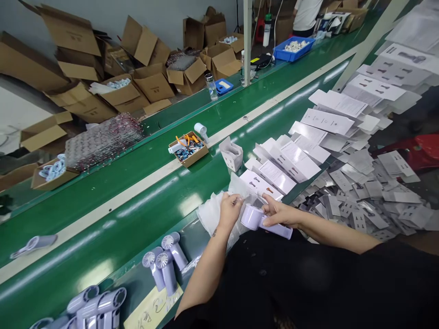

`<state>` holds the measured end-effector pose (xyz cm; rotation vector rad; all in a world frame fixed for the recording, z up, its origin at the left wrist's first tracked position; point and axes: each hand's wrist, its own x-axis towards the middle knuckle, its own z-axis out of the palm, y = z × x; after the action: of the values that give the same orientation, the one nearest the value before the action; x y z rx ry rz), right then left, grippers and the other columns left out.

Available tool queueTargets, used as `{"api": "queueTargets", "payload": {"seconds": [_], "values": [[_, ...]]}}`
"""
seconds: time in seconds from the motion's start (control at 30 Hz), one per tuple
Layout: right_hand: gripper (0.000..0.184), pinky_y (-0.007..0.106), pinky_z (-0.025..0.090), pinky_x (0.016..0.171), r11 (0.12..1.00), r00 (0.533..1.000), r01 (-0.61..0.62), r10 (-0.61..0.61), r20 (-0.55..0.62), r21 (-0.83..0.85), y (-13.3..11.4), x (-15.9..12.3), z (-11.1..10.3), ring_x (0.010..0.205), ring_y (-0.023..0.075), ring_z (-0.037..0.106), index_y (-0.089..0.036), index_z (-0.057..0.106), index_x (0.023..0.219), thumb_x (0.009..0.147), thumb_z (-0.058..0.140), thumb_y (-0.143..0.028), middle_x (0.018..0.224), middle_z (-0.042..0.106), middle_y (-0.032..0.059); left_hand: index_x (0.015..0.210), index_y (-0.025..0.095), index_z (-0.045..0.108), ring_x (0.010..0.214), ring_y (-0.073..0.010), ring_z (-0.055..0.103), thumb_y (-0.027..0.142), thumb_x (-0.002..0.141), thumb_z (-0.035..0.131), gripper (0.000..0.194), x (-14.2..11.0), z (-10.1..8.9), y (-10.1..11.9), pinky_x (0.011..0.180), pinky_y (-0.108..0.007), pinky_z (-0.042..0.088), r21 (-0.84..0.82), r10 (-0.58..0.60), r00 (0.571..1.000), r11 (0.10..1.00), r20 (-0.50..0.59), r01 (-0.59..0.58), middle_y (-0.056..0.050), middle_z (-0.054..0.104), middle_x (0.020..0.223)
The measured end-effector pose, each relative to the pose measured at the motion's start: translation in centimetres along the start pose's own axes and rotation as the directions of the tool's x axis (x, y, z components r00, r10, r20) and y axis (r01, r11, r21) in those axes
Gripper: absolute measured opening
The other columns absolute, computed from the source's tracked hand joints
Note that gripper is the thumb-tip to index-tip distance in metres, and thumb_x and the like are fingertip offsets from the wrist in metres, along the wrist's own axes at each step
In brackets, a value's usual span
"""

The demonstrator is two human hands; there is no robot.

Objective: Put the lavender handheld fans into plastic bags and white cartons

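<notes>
My right hand (279, 214) is closed around the handle of a lavender handheld fan (252, 217), whose round head points left. My left hand (230, 211) is closed, its fingers pinching the edge of a thin, translucent plastic bag (252, 199) beside the fan's head. How far the bag reaches around the fan I cannot tell. Under and behind my left hand lies a pile of whitish plastic bags (209, 211). Just beyond my hands, printed white boxes (259, 185) lean in a row along the bench.
Several lavender fans (167, 269) stand to my left, with more fans (99, 304) nearer. Across the green conveyor belt (144, 183) are a carton of small parts (190, 153) and an upright open white box (231, 155). Flat boxes (363, 201) are heaped at right.
</notes>
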<state>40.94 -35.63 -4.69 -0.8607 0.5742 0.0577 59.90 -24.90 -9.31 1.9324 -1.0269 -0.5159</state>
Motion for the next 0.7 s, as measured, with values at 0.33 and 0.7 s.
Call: {"api": "queueTargets", "payload": {"seconds": [0.33,0.7], "values": [[0.038,0.032,0.055,0.051,0.997,0.983,-0.046,0.035,-0.18,-0.056,-0.5,0.3,2.7,0.057,0.0163,0.063,-0.015,0.056,0.095,0.065,0.075,-0.026,0.077,0.062,0.0013,0.103,0.017,0.064,0.072,-0.0157,0.057,0.017,0.087,0.052,0.019,-5.6,-2.3,0.8,0.07,-0.027,0.046,0.268,0.385,0.91,0.903,-0.154,-0.336,-0.006,0.062,0.08],[0.014,0.028,0.051,0.049,0.982,0.927,-0.052,0.116,-0.356,0.183,-0.2,-0.6,5.0,0.051,0.0171,0.061,-0.018,0.047,0.081,0.075,0.059,-0.021,0.064,0.063,0.0033,0.106,0.016,0.059,0.064,-0.015,0.06,0.013,0.086,0.052,0.021,-6.5,-1.5,1.8,0.06,-0.025,0.047,0.378,0.719,0.691,0.621,0.074,-0.687,-0.004,0.06,0.067]]}}
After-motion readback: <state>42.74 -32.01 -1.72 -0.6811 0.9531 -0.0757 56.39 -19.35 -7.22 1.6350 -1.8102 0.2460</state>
